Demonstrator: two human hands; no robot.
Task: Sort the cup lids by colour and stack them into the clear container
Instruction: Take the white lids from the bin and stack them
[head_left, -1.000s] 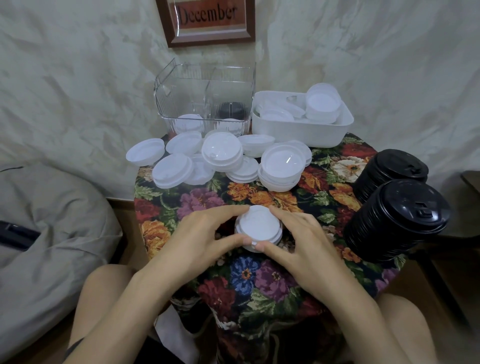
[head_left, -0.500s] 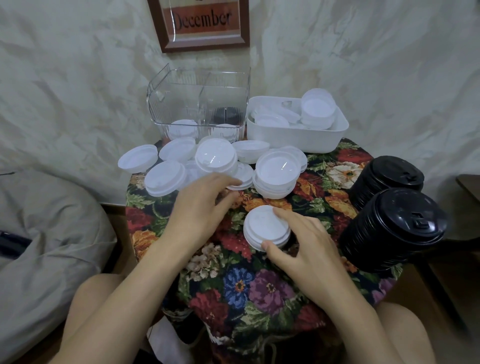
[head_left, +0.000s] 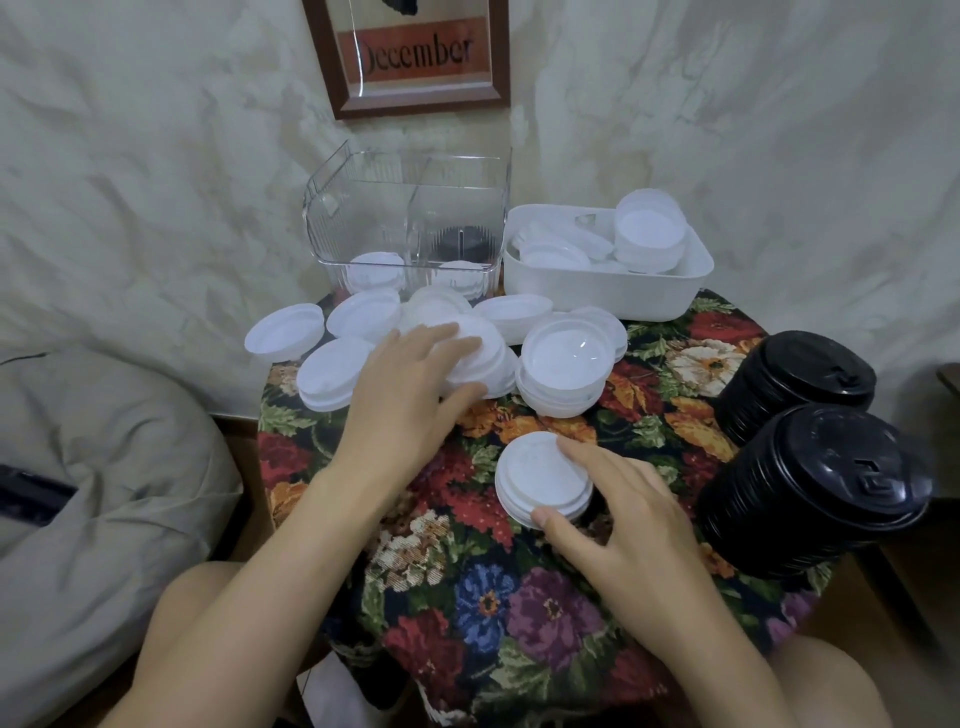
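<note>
Fingers (head_left: 574, 451) of the right hand (head_left: 628, 530) pinch a short white stack (head_left: 540, 475) in the middle of the worktop (head_left: 467, 613); the left hand (head_left: 400, 405) lies flat-fingered on the lid pile (head_left: 483, 358).
The clear container (head_left: 405, 218) stands at the far edge, with white lids in front and black behind. As I judge it, the left hand could nudge the lid (head_left: 283, 332) overhanging the far-left edge onto the floor, and a loose pinch could fan the stack. The black stacks (head_left: 810, 483) lie sideways at the right edge and might roll if bumped. Open cloth lies near the front edge. The way to the container crosses the pile, with the white bin (head_left: 608, 296) just beside the container.
</note>
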